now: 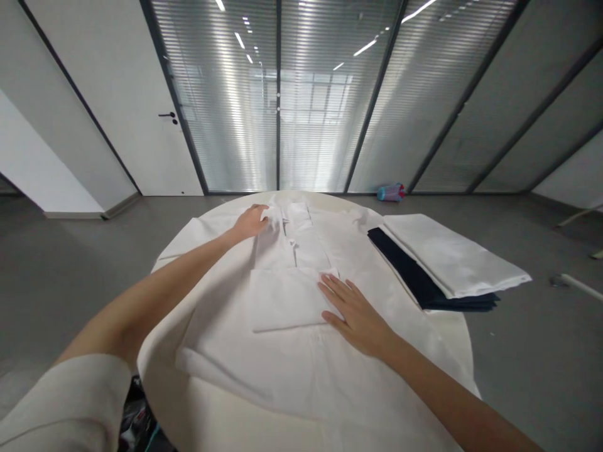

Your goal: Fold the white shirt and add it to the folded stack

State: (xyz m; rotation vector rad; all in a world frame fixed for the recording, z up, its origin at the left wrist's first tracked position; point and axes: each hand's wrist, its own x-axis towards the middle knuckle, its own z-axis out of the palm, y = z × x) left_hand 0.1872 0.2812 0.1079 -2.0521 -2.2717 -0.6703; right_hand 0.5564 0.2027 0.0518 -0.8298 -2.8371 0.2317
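Note:
A large white garment lies spread over a round table, with a lengthwise opening up its middle. At the far end, my left hand has its fingers closed on the bunched cloth of the garment beside that opening. A flat white rectangle, apparently folded cloth, rests on the garment near the middle. My right hand lies flat with fingers stretched over the right edge of this rectangle, gripping nothing. The undersides of both hands are hidden.
The cream-coloured round table shows at the near left edge. To the right sits a stack of folded white cloth over dark navy cloth, overhanging the table. A blue and red item is on the floor by the glass partition.

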